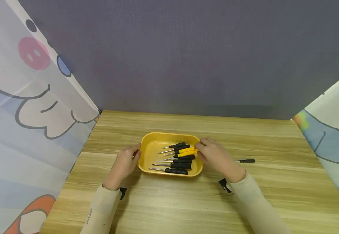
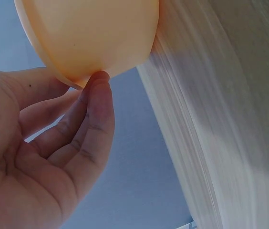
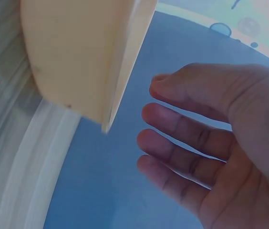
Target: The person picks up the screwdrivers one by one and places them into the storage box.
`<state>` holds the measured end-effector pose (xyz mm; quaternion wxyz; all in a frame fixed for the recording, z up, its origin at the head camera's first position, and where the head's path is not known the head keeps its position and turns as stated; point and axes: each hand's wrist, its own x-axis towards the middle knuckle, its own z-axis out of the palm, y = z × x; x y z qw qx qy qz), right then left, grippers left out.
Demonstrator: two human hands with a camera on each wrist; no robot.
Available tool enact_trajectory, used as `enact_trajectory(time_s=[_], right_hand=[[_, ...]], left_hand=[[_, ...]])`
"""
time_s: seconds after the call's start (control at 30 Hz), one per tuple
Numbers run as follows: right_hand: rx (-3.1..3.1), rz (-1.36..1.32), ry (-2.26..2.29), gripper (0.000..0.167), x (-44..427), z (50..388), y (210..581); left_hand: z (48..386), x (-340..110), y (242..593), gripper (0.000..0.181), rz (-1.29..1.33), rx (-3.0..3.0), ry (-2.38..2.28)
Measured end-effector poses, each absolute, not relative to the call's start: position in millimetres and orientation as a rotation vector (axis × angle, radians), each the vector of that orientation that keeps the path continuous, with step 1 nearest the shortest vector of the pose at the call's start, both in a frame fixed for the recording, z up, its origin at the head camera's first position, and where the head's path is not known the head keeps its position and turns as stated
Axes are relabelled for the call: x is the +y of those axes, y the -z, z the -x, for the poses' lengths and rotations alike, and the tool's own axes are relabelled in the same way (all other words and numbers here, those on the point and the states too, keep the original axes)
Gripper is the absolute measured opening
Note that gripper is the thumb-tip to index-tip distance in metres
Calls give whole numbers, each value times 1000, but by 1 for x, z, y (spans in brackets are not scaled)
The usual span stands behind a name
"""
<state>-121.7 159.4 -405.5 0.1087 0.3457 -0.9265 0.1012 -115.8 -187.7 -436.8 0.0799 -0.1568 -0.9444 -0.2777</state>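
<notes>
A yellow plastic tray (image 1: 149,152) rests on the wooden table and bears several screwdrivers, most with black handles such as the lowest one (image 1: 176,171), and some with yellow handles (image 1: 186,152). At the tray's left end, my left hand (image 1: 126,162) pinches the rim between thumb and fingers; the left wrist view shows this grip on the tray wall (image 2: 96,38). My right hand (image 1: 214,155) is at the tray's right end. In the right wrist view its fingers (image 3: 160,143) are loosely bent, hold nothing and stand apart from the tray's rim (image 3: 120,67).
One black-handled screwdriver (image 1: 247,161) lies on the wooden table (image 1: 172,201) right of the tray, partly behind my right forearm. A dark grey panel (image 1: 187,65) rises behind the table. Cartoon-printed curtains (image 1: 26,130) hang at both sides.
</notes>
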Motion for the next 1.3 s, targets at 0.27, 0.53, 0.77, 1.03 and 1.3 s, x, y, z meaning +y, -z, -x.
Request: enact_trajectory(time_s=[0.27, 0.53, 0.77, 1.03, 1.3], right_hand=[[-2713, -976, -319, 19, 190, 117, 404], [-2667, -950, -327, 23, 232, 113, 413], [-2660, -904, -340, 27, 265, 109, 417], [-2770, -818, -308, 29, 299, 102, 422], [-2840, -755, -297, 28, 321, 94, 435]], left_hand=[[114, -189, 437, 34, 469, -2821, 834], [113, -188, 435, 34, 458, -2841, 837], [114, -188, 434, 34, 461, -2845, 827], [115, -188, 434, 34, 465, -2837, 820], [114, -189, 432, 34, 475, -2837, 819]])
